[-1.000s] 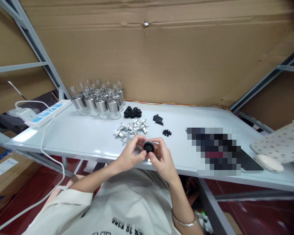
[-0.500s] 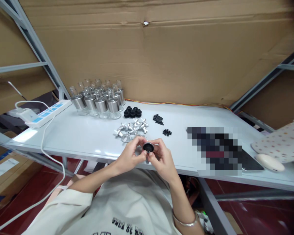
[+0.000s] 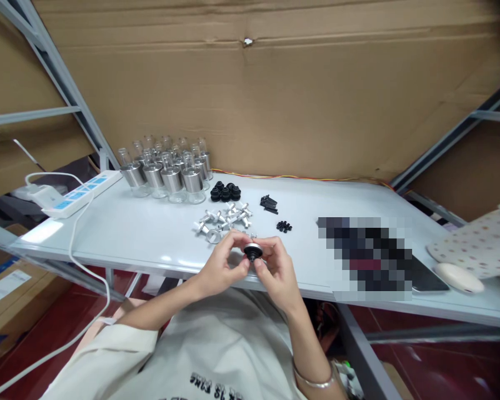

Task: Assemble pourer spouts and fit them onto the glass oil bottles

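Between both hands, over the front edge of the table, is a bottle stopper point(image 3: 253, 253) with a ribbed black body and a silvery rim. My left hand point(image 3: 226, 262) pinches it from the left, thumb and fingers closed on its side. From the right, my right hand point(image 3: 276, 269) grips the same piece with thumb and fingertips. Just beyond the hands lies a pile of silver and white pourer spouts point(image 3: 223, 218). Behind that pile stand several black ribbed stoppers point(image 3: 225, 192). Small black caps point(image 3: 284, 226) and thin black tubes point(image 3: 269, 204) lie to the right.
Several glass bottles with steel sleeves point(image 3: 173, 179) stand at the back left. A white power strip point(image 3: 85, 194) with a cable sits at the left edge. On the right are a pixelated dark area point(image 3: 366, 255), a white oval object point(image 3: 459, 276) and a spotted item point(image 3: 475, 241).
The stopper has tilted in my fingers, so its ribbed underside and lower tip now show more and its silvery rim faces up. Both hands stay in nearly the same place.
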`<control>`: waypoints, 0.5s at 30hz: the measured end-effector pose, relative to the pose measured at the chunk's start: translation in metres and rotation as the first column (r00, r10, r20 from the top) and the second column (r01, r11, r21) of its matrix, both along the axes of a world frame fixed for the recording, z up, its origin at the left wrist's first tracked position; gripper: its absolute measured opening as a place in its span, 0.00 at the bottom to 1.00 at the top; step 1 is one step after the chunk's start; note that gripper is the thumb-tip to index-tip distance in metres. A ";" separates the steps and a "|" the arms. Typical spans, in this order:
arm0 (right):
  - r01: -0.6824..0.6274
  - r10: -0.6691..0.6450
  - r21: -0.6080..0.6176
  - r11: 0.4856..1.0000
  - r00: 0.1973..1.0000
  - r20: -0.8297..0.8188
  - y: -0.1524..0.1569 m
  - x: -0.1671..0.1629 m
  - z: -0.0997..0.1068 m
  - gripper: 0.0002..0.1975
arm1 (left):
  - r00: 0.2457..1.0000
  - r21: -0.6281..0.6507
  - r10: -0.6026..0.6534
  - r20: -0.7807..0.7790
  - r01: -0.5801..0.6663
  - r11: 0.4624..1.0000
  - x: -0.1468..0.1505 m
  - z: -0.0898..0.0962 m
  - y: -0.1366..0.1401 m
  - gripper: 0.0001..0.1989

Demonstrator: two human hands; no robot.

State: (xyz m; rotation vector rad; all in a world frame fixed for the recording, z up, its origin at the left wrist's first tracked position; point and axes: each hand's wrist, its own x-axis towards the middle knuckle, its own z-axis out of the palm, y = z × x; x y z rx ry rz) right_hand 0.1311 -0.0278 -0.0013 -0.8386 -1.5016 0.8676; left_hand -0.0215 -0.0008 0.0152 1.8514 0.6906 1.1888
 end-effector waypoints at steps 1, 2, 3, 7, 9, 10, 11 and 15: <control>-0.002 0.002 -0.007 1.000 1.000 -0.008 0.000 0.000 -0.002 0.09 | 1.000 0.015 -0.010 -0.006 0.010 1.000 0.000 0.000 0.000 0.11; -0.011 0.010 -0.012 1.000 1.000 -0.017 0.000 0.001 -0.003 0.08 | 1.000 0.021 -0.021 -0.007 0.021 1.000 -0.001 -0.001 0.000 0.11; -0.023 0.023 -0.014 1.000 0.999 -0.024 -0.001 0.001 -0.004 0.08 | 0.999 0.014 -0.035 -0.007 0.035 0.999 -0.001 -0.001 0.000 0.11; -0.051 0.051 0.002 0.999 0.998 -0.021 -0.002 0.002 -0.004 0.08 | 0.998 -0.116 -0.071 -0.002 0.070 0.991 0.000 -0.002 -0.001 0.11; -0.055 0.056 0.011 0.998 0.998 -0.007 -0.002 0.002 -0.003 0.08 | 0.999 -0.137 -0.049 -0.016 0.046 0.989 0.000 -0.003 -0.002 0.10; -0.052 0.052 0.015 0.999 0.999 0.000 -0.002 0.001 -0.002 0.08 | 0.999 -0.119 -0.027 -0.026 0.024 0.993 0.000 -0.003 -0.001 0.09; -0.040 0.039 0.020 0.999 0.999 0.010 -0.002 0.001 -0.001 0.08 | 0.999 -0.088 -0.003 -0.033 0.000 0.996 0.000 -0.003 -0.001 0.08; 0.079 -0.085 0.080 0.994 0.994 0.074 0.000 -0.002 0.002 0.11 | 0.998 0.052 0.070 0.008 -0.070 0.996 0.000 -0.006 0.001 0.07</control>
